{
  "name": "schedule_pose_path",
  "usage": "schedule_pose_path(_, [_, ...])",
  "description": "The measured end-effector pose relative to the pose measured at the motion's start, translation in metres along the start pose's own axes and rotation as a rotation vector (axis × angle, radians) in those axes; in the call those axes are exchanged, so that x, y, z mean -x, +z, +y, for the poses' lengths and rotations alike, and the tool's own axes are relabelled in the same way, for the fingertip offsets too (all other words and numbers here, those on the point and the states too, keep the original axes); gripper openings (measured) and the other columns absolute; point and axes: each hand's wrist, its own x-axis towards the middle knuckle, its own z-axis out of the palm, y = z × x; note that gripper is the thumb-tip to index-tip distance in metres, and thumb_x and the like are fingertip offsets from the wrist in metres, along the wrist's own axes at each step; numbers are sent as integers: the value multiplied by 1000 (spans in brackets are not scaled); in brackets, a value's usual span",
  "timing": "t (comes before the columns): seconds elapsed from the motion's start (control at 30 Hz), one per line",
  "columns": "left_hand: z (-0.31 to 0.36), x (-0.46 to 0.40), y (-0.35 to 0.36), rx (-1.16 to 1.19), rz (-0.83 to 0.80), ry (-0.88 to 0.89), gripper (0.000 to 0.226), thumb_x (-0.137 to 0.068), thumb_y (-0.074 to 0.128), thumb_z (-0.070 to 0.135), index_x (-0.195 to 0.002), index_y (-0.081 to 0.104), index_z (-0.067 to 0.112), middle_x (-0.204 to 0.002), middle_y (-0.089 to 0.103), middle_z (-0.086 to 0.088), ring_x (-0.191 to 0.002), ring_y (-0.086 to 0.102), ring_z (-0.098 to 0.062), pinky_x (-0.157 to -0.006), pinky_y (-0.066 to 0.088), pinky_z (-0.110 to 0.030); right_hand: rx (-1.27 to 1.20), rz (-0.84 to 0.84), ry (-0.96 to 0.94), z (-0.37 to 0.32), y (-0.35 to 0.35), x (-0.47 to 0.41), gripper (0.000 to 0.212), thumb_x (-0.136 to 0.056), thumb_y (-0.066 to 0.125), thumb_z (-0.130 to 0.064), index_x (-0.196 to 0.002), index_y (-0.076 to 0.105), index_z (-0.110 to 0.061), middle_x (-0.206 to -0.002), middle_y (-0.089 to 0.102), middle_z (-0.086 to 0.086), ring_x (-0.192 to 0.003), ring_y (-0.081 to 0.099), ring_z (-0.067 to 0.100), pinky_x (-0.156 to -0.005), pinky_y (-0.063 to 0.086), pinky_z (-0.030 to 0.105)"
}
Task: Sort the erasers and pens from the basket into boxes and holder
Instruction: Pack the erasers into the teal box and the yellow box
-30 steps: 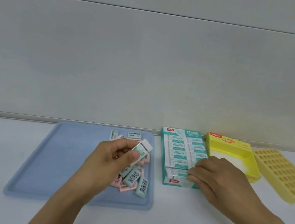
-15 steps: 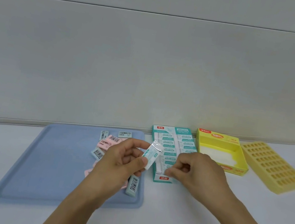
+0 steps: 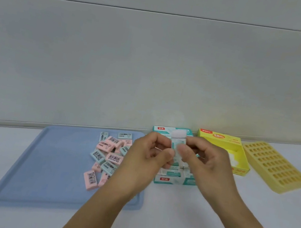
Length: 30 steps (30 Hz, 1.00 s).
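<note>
Head cam: I see the teal-sleeved eraser [image 3: 177,141] held upright, long axis near vertical, bare white end up, blurred. It's raised above the teal eraser box [image 3: 171,179]. Left hand [image 3: 149,156] and right hand [image 3: 204,161] meet at it, forearms converging from the bottom of frame; both grips pinch its lower part, thumb vs fingers. Loose pink & teal erasers [image 3: 109,154] lie flat on the blue tray [image 3: 39,170] to the left. Yellow box [image 3: 226,147] and yellow holder [image 3: 274,168] sit to the right on the table [image 3: 178,215].
</note>
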Motion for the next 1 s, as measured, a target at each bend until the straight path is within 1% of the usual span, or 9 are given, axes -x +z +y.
schedule_pose_path(0.13, [-18,-2,-6,-734,-52,322,16,-95,56,34,-109,63,32,-117,58,20,-109,51,2,-91,44,-22,436,-18,-72,26,-43,0,19,-81,75,-11,-86,71,-28,-77,66,-13,-69,57,9,-60,46,21])
schedule_pose_path(0.23, [-36,5,-7,-918,-211,425,33,-92,49,34,-119,66,25,-125,60,13,-117,49,-6,-98,44,-30,824,-103,-300,47,-54,12,13,-80,77,-15,-80,69,-25,-77,61,-13,-67,57,8,-49,49,29])
schedule_pose_path(0.33, [-47,11,-6,-956,-207,464,32,-87,54,26,-115,70,21,-121,64,9,-112,57,-11,-90,51,-29,974,-151,-453,50,-51,16,14,-83,60,-25,-74,69,-19,-76,60,-4,-64,60,19,-37,44,29])
schedule_pose_path(0.43, [-51,10,-5,-934,-182,477,30,-86,58,22,-114,71,20,-120,65,8,-111,57,-11,-87,49,-25,1022,-188,-501,53,-51,18,7,-82,68,-17,-76,70,-17,-78,61,0,-64,60,21,-34,45,31])
schedule_pose_path(0.53, [-53,6,-5,-909,-167,499,27,-78,64,19,-102,75,22,-112,69,8,-104,63,-10,-82,48,-17,1016,-236,-457,57,-50,24,26,-63,86,-3,-81,72,-16,-84,64,0,-72,60,19,-36,48,29])
schedule_pose_path(0.63, [-54,6,-4,-921,-171,532,24,-72,66,20,-93,77,25,-104,72,10,-95,68,-7,-70,55,-18,1016,-231,-471,59,-47,31,36,-56,85,3,-87,74,-12,-89,68,0,-78,63,20,-47,53,27])
schedule_pose_path(0.73, [-55,9,-4,-958,-215,487,28,-79,63,23,-105,74,28,-117,69,13,-111,63,-6,-78,56,-24,1024,-214,-498,58,-50,32,32,-61,77,-1,-91,75,-13,-91,70,-1,-78,66,22,-58,54,27])
schedule_pose_path(0.9, [-66,4,5,-1320,-274,300,62,-90,30,53,-126,64,17,-132,61,0,-121,59,-15,-95,49,-33,1044,-223,-451,59,-39,30,22,-72,73,-14,-93,74,-20,-91,68,-6,-80,64,17,-64,52,26])
schedule_pose_path(1.0, [-60,0,9,-1383,-248,222,79,-99,2,56,-137,53,10,-145,48,-6,-134,47,-18,-108,35,-38,974,-206,-431,57,-38,29,14,-80,66,-29,-91,73,-24,-89,67,-11,-79,61,13,-62,52,27])
